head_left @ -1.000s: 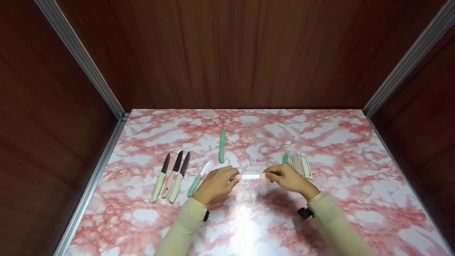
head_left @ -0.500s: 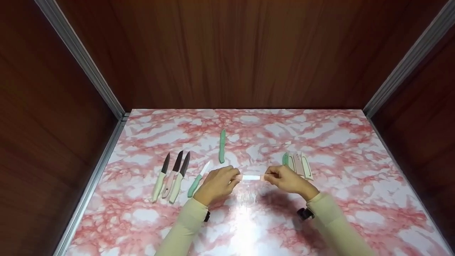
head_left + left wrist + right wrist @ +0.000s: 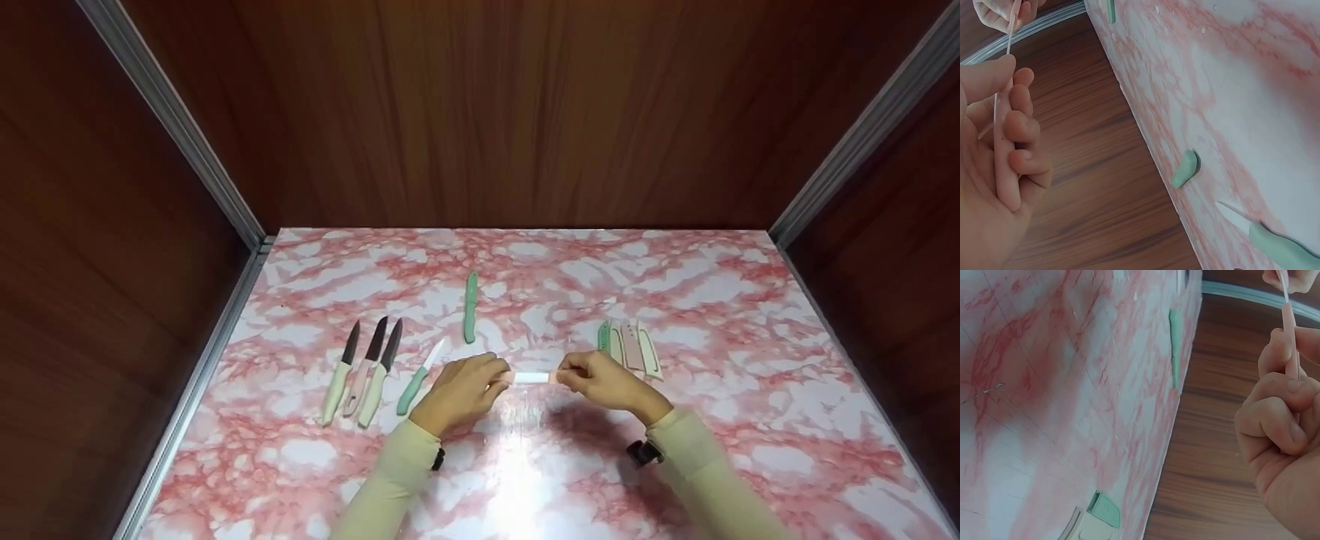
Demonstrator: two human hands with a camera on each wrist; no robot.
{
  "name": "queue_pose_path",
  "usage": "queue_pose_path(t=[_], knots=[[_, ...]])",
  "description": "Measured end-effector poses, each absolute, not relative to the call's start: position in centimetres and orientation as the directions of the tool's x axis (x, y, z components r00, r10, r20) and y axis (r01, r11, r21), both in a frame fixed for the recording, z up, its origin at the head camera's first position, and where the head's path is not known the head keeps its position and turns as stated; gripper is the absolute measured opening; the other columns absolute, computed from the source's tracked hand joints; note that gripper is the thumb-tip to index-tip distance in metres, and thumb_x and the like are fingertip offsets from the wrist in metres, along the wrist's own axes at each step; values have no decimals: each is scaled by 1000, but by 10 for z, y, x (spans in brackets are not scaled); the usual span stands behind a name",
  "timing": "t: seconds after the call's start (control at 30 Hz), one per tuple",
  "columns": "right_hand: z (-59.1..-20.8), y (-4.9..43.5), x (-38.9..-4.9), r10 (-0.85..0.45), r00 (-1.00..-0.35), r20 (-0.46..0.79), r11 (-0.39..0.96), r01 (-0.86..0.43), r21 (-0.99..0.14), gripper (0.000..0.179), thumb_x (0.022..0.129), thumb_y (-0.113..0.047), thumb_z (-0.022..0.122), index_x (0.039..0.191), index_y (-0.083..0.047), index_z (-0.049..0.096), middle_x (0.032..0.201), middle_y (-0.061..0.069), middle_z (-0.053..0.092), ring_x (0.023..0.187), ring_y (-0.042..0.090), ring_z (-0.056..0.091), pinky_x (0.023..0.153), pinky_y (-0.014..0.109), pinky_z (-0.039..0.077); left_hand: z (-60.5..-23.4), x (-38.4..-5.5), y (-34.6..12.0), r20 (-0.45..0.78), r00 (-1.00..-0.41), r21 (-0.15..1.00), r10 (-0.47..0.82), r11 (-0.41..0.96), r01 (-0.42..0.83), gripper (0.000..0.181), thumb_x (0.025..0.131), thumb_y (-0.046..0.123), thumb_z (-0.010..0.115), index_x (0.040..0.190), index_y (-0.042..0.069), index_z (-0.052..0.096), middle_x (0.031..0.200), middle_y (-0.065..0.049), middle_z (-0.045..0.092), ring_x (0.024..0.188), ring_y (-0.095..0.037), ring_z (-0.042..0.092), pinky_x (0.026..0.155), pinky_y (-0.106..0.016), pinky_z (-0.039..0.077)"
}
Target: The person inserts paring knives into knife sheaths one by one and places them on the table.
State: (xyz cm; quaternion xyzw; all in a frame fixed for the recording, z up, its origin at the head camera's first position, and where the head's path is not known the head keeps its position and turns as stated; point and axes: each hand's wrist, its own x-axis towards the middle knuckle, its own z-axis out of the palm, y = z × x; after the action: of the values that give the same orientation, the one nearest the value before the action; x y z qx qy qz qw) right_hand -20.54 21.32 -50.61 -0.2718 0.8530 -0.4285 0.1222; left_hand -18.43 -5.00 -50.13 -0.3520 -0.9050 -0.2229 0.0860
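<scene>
The left hand (image 3: 465, 386) grips a pink-handled knife (image 3: 532, 378) parallel to the worktop's far edge (image 3: 675, 233), its blade toward the right hand's (image 3: 611, 382) pinched sheath (image 3: 1289, 332).

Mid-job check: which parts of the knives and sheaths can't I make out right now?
Head: most of the pink knife handle, covered by the left hand.
Head: the lower end of the green sheath, behind the right hand.
Right wrist: the white blade's tip, apparently inside the pink sheath; depth can't be told.
Left wrist: the handle end of the green-handled knife, cut off at the lower right.
</scene>
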Motion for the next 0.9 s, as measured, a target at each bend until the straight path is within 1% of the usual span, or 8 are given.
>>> queue_pose_path(t=[0.13, 0.23, 0.37, 0.53, 0.67, 0.8, 0.9], knots=[[-504, 211, -205, -579, -815, 29, 484, -372, -792, 19, 96, -20, 56, 79, -12, 62, 61, -7, 49, 49, 3, 36, 47, 21, 31, -501, -185, -48, 279, -744, 324, 608, 670, 669, 14, 95, 28, 56, 95, 15, 62, 85, 4, 57, 73, -12, 56, 67, -31, 48], [-504, 210, -205, -582, -813, 30, 486, -378, -788, 19, 96, -20, 57, 80, -11, 62, 62, -7, 49, 49, 3, 36, 46, 21, 31, -501, -185, -47, 268, -745, 316, 611, 674, 667, 13, 95, 27, 57, 97, 15, 62, 87, 4, 58, 75, -12, 58, 68, -31, 48], [-505, 210, -204, -576, -817, 30, 494, -377, -784, 19, 95, -19, 57, 79, -11, 62, 62, -7, 50, 50, 3, 38, 47, 21, 32, -501, -185, -45, 268, -746, 324, 610, 672, 666, 12, 94, 27, 58, 95, 15, 62, 84, 5, 56, 73, -11, 55, 65, -30, 47], [-504, 208, -204, -584, -811, 31, 484, -379, -789, 19, 96, -20, 57, 80, -11, 62, 64, -6, 50, 52, 4, 40, 51, 22, 36, -501, -184, -44, 272, -748, 335, 606, 668, 664, 13, 95, 27, 57, 92, 15, 61, 81, 5, 54, 70, -10, 53, 62, -29, 46], [-502, 206, -203, -590, -807, 31, 490, -388, -781, 18, 96, -18, 56, 81, -9, 62, 64, -6, 49, 52, 3, 38, 51, 21, 35, -501, -184, -42, 272, -748, 340, 605, 667, 663, 13, 95, 27, 57, 92, 15, 61, 81, 5, 55, 70, -11, 54, 61, -30, 46], [-501, 204, -204, -583, -812, 13, 517, -383, -766, 16, 96, -10, 55, 82, -5, 62, 63, -1, 50, 51, 4, 37, 50, 21, 33, -502, -184, -41, 274, -753, 346, 598, 670, 657, 12, 95, 27, 57, 91, 16, 61, 79, 5, 54, 68, -11, 53, 60, -30, 45], [-501, 204, -204, -584, -812, 5, 519, -378, -767, 16, 95, -11, 56, 82, -6, 63, 63, -2, 51, 50, 4, 38, 50, 21, 34, -503, -184, -41, 276, -754, 353, 595, 667, 656, 13, 95, 27, 57, 89, 16, 60, 77, 5, 51, 66, -10, 51, 58, -29, 43]])
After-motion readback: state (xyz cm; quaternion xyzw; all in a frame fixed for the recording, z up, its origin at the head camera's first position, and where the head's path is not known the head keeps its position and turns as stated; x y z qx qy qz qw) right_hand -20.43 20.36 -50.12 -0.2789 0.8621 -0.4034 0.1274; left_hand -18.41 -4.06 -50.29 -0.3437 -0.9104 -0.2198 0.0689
